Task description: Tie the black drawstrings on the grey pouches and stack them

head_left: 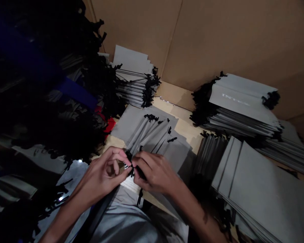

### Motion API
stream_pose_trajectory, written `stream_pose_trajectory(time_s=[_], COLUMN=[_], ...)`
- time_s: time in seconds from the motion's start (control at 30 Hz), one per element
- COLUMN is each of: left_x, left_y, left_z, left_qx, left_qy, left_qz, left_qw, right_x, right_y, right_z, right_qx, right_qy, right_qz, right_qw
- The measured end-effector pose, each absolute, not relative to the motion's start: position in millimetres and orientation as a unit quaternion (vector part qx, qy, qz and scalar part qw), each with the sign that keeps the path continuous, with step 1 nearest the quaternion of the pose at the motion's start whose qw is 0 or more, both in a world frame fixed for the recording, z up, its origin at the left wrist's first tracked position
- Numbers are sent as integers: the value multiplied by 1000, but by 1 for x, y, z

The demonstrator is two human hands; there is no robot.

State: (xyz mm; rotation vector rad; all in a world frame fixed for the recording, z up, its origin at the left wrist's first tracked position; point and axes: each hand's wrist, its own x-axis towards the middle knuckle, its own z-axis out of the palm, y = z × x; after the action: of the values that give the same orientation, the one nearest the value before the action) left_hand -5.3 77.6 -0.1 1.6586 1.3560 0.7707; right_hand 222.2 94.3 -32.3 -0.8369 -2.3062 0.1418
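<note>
My left hand [106,168] and my right hand [154,171] meet fingertip to fingertip near the middle of the view. Between them they pinch a black cord [132,165], mostly covered by the fingers. Just beyond the hands lies a fanned row of grey drawstring pouches [148,133], with knotted black cord ends along their tops. Both hands are closed, the left with thumb and index finger pressed together and the other fingers curled.
A cardboard wall [192,40] rises at the back. Stacked grey pouches [131,87] stand against it, with a printed stack [243,91] and larger flat pieces [263,182] at right. Dark masses of black cords [73,128] crowd the left, near a blue strip [76,92].
</note>
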Motion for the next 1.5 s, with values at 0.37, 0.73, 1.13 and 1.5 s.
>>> stream_pose_trajectory(time_s=[0.37,0.73,1.13,1.5], left_x=[-1,1,-2,1], left_y=[87,80,73,78], left_z=[15,1,11,16], left_qx=[728,757,779,801], left_qy=[507,492,496,461], left_qz=[242,228,266,253], left_qw=[393,365,277,285], right_x=[224,222,225,223], right_y=[93,96,99,98], right_z=[-32,-31,-31,-35], right_qx=[-287,-289,-322,-303], right_qy=[-914,-905,-888,-892], right_qz=[-31,-46,24,-18], right_qw=[284,310,329,335])
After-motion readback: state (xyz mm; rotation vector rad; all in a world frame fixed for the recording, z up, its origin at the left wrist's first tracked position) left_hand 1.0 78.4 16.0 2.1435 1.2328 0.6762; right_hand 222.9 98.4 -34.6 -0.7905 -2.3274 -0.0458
